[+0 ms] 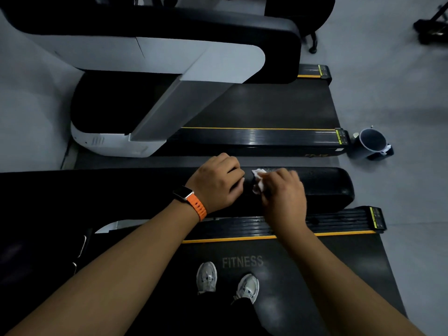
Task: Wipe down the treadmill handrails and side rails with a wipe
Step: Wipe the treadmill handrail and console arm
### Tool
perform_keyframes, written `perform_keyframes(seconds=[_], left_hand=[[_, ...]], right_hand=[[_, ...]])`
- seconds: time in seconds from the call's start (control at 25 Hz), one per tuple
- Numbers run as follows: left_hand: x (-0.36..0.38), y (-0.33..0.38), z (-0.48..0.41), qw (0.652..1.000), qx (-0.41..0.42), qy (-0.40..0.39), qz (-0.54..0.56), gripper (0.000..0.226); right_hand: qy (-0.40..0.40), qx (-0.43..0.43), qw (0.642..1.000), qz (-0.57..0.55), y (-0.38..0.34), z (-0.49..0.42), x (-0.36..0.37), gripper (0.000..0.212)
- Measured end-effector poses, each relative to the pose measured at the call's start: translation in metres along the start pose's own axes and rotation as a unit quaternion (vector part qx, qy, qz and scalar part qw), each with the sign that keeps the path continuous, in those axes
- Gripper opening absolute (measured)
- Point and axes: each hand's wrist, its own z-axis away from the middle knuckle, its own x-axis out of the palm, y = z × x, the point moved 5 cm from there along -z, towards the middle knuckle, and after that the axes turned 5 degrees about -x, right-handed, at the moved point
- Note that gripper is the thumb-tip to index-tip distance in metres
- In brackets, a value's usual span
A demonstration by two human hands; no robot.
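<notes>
The wipe lies on top of the black handrail, at 12 o'clock of the person's stance; the right hand is closed over it, fingers curled, pressing it to the rail. The left hand, just beside the wipe at its 9 o'clock, is wrapped over the same handrail. The wipe appears thin, soft and light, bunched into a wad; expect it to crumple or roll under drag; hold it beneath the fingers, a fold pinned by the thumb. The handrail looks rigid and rounded; the ribbed side rail runs at its 6 o'clock.
</notes>
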Motion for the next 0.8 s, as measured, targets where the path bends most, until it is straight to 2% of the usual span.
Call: perform_keyframes(seconds=[0.08, 0.2, 0.32, 0.48, 0.6, 0.72, 0.8], left_hand=[[0.002, -0.002, 0.000, 1.000, -0.007, -0.007, 0.024, 0.021], [-0.002, -0.011, 0.006, 0.999, 0.010, -0.015, 0.037, 0.022], [-0.014, -0.024, 0.018, 0.998, 0.038, -0.032, 0.031, 0.023], [-0.017, -0.028, 0.021, 0.997, 0.070, -0.037, 0.017, 0.025], [-0.019, -0.026, 0.020, 0.997, 0.074, -0.030, 0.012, 0.025], [-0.020, -0.025, 0.021, 0.997, 0.066, -0.025, 0.013, 0.023], [-0.020, -0.026, 0.020, 0.998, 0.057, -0.030, 0.017, 0.022]], right_hand=[[-0.020, -0.030, 0.999, 0.020, 0.001, -0.004, 0.001, 0.034], [-0.038, 0.005, 0.998, 0.041, 0.000, -0.017, 0.001, 0.038], [-0.069, -0.045, 0.995, 0.048, -0.013, -0.027, 0.003, 0.036], [-0.056, 0.028, 0.998, 0.020, -0.016, -0.036, 0.003, 0.029], [-0.087, -0.021, 0.995, 0.043, -0.027, -0.034, 0.009, 0.036], [-0.053, 0.031, 0.997, 0.045, -0.017, -0.023, -0.001, 0.042], [-0.063, -0.007, 0.997, 0.049, -0.022, -0.007, 0.002, 0.054]])
